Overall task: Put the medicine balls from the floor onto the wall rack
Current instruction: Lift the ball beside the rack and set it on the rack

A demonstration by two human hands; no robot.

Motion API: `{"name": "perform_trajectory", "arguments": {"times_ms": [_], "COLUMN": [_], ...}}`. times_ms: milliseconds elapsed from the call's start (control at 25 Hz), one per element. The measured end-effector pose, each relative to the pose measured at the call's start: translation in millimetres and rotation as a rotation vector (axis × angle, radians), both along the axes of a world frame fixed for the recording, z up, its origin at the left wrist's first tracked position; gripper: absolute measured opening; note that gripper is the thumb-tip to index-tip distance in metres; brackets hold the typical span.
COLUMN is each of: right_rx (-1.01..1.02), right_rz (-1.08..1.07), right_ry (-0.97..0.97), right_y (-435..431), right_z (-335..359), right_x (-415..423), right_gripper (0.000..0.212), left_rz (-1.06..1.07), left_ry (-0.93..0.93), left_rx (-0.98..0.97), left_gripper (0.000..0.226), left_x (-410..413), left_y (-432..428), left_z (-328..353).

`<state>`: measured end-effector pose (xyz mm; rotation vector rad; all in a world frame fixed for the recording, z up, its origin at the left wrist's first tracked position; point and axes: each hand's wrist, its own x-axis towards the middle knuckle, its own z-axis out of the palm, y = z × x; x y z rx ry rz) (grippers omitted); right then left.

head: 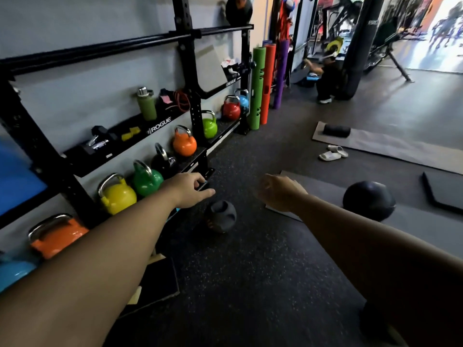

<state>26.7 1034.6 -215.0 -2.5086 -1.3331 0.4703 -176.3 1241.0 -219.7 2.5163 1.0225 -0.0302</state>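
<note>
A dark grey medicine ball with grip recesses lies on the speckled floor beside the wall rack. My left hand hovers just above and left of it, thumb and fingers apart, holding nothing. My right hand hangs to the ball's right with its fingers loosely curled and nothing in it. A larger dark medicine ball rests on a grey mat further right. A third dark ball shows at the lower right, partly hidden by my right arm. Another dark ball sits high on the rack.
Several coloured kettlebells line the rack's bottom shelf. A bottle and small gear fill the upper shelf. Foam tubes stand at the rack's end. White slides and a black roller lie near mats. A person crouches beside a punching bag.
</note>
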Motion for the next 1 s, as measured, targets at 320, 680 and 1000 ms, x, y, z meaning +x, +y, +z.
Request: {"name": "perform_trajectory", "arguments": {"times_ms": [320, 680, 1000], "right_rx": [-0.018, -0.111, -0.260], "right_rz": [0.081, 0.355, 0.540], "right_ry": [-0.017, -0.091, -0.056], "right_y": [135.4, 271.3, 395.7], "right_z": [-36.8, -102.3, -212.1], "right_x": [67.5, 203.7, 253.8], "right_gripper": [0.036, 0.051, 0.055], "left_rz": [0.129, 0.288, 0.346], "left_ry": [-0.003, 0.070, 0.099], "left_rx": [-0.024, -0.012, -0.135], "left_gripper": [0.065, 0.065, 0.076], "left_x": [30.4, 120.9, 203.4], "left_y": [126.4, 209.3, 286.2], "left_z": [-18.8, -68.4, -165.0]}}
